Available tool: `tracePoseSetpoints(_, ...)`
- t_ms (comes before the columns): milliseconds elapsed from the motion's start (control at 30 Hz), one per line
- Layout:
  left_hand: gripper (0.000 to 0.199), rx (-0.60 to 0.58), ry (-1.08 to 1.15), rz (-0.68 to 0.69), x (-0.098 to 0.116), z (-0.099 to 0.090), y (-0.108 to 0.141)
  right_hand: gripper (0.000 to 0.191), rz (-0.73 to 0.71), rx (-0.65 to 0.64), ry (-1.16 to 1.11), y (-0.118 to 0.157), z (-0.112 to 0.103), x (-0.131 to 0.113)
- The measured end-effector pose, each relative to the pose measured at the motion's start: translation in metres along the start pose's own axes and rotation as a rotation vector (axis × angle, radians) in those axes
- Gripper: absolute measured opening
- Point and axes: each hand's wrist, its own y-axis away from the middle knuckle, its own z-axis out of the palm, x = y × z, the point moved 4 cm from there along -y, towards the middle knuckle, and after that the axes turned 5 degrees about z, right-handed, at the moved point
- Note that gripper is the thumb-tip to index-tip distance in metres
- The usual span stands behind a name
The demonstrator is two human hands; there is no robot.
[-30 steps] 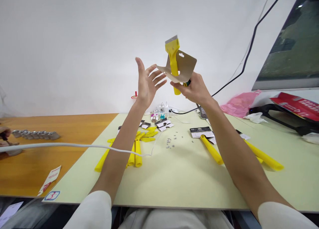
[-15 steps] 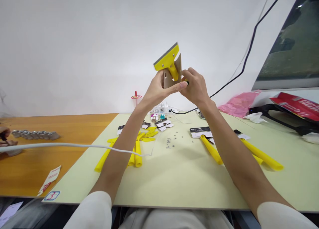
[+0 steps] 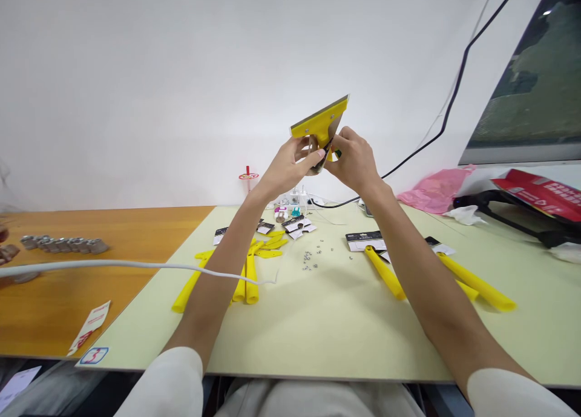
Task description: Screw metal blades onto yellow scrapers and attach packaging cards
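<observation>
Raised before the wall is a yellow scraper (image 3: 323, 124), its flat blade edge tilted up to the right. A thin cardboard card (image 3: 336, 124) bends around its neck. My left hand (image 3: 290, 164) is closed on the card, thumb in front and fingers behind. My right hand (image 3: 356, 158) is closed around the scraper's handle side, its fingertips against the card; the handle is mostly hidden by the hands. Below on the table lie yellow handles (image 3: 252, 281), yellow scraper heads (image 3: 272, 242) and several small metal nuts (image 3: 308, 258).
More yellow handles (image 3: 476, 281) and a printed card (image 3: 365, 241) lie at right. A white cable (image 3: 136, 264) crosses the left foreground. A pink bag (image 3: 436, 190) and black frame (image 3: 503, 214) sit far right. Metal parts (image 3: 68, 245) and another person's hand (image 3: 6, 250) are at left.
The scraper has shifted right and slightly down, and its blade has turned nearer to level. The card has folded closer around it. My left fingers have moved in along the card.
</observation>
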Motion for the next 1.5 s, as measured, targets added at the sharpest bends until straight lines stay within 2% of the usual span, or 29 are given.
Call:
tracePoseSetpoints(100,0.042,-0.018,0.033,-0.040,0.004,0.002,0.001,0.018,0.023,-0.029,0.007,-0.001,-0.001,-0.001)
tracePoseSetpoints(333,0.050,0.155,0.123,-0.010,0.010,-0.006,0.001,0.022,0.025,-0.060,0.039,-0.002,0.003,-0.001)
tracePoseSetpoints(500,0.048,0.249,0.102,0.004,0.006,-0.020,-0.001,0.045,0.025,-0.105,0.009,-0.001,0.004,-0.002)
tracePoseSetpoints(567,0.044,0.283,0.087,0.000,0.005,-0.025,-0.001,0.049,0.077,-0.212,-0.089,0.000,0.004,-0.004)
tracePoseSetpoints(667,0.044,0.332,0.077,-0.019,0.003,-0.033,-0.001,0.046,0.163,-0.473,-0.372,0.007,0.002,-0.013)
tracePoseSetpoints(767,0.046,0.367,0.071,-0.015,0.003,-0.041,0.001,0.047,0.150,-0.674,-0.587,0.014,-0.003,-0.027)
tracePoseSetpoints(1000,0.046,0.352,0.081,0.002,0.008,-0.048,0.001,0.047,0.080,-0.831,-0.836,0.020,-0.011,-0.040)
tracePoseSetpoints(1133,0.045,0.348,0.124,0.031,0.010,-0.046,0.001,0.052,0.072,-0.770,-0.839,0.019,-0.019,-0.040)
tracePoseSetpoints(1267,0.048,0.360,0.130,0.049,0.009,-0.043,-0.001,0.054,0.076,-0.611,-0.766,0.015,-0.025,-0.040)
tracePoseSetpoints(1400,0.044,0.323,0.094,-0.026,0.002,-0.039,-0.004,0.040,0.024,-0.429,-0.670,0.009,-0.021,-0.038)
tracePoseSetpoints(1500,0.044,0.280,0.090,-0.068,-0.001,-0.036,-0.004,0.045,-0.010,-0.301,-0.569,0.005,-0.016,-0.033)
